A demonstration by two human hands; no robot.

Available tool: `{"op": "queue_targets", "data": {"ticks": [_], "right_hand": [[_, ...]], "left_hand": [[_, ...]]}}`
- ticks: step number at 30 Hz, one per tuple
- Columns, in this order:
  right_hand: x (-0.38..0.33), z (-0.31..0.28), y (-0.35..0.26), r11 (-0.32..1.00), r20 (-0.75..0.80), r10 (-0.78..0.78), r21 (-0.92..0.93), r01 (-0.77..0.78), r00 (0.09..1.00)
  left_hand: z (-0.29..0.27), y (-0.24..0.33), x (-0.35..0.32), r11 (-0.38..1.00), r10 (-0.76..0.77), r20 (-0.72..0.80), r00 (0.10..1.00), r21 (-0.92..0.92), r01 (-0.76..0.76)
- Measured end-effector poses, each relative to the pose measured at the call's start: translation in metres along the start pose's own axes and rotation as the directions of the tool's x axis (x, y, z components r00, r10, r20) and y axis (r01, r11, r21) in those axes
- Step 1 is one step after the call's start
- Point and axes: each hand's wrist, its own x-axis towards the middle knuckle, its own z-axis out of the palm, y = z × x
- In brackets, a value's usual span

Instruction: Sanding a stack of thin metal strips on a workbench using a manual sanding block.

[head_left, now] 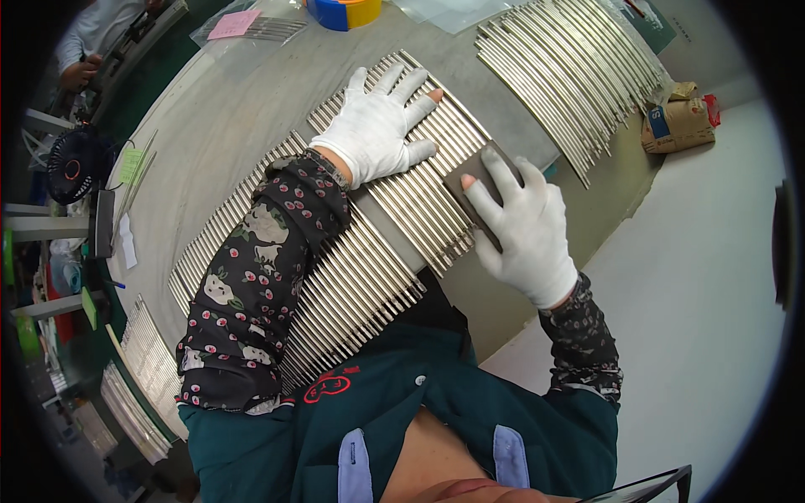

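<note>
Your one view comes from the left of two fisheye cameras worn on your head. It faces down past your jacket [520, 394] onto the bench [184, 142], near enough that your left fingers [409, 84] and right fingers [501, 172] show clearly above centre. It reaches a fan [74, 163], farther off, at far left.

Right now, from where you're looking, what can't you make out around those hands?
Head view: the left hand's palm, hidden by the hand itself, which lies across metal rods.
Head view: rod stretches beneath the left floral sleeve, which covers them.
Head view: the underside of the dark flat block under the right hand, hidden by its top.
Head view: the blue-and-yellow roll's upper part, cut off by the top edge.
</note>
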Motion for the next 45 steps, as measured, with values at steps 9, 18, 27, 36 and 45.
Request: {"op": "queue_targets", "data": {"ticks": [9, 18, 27, 36, 45], "right_hand": [[-0.06, -0.025, 0.009, 0.989, -0.011, 0.081, 0.126, -0.079, 0.997], [-0.03, -0.009, -0.008, 0.995, 0.019, 0.028, 0.093, -0.03, 0.999], [-0.018, -0.009, -0.014, 0.999, 0.098, 0.02, 0.039, -0.024, 0.995], [-0.011, -0.009, -0.013, 1.0, 0.08, -0.015, 0.013, 0.014, 0.997], [-0.056, -0.033, -0.002, 0.996, 0.05, 0.067, 0.061, -0.07, 0.996]], "left_hand": [[0.0, 0.002, -0.001, 0.999, -0.028, 0.019, 0.999, -0.044, 0.029], [0.003, 0.006, 0.001, 1.0, -0.029, -0.031, 0.999, -0.003, 0.028], [-0.001, 0.006, -0.003, 0.999, -0.035, -0.02, 0.999, -0.025, 0.034], [-0.002, 0.007, 0.001, 0.999, -0.043, 0.0, 0.999, -0.005, 0.043], [0.0, 0.005, 0.0, 0.997, -0.053, -0.016, 0.998, -0.056, 0.052]]}}
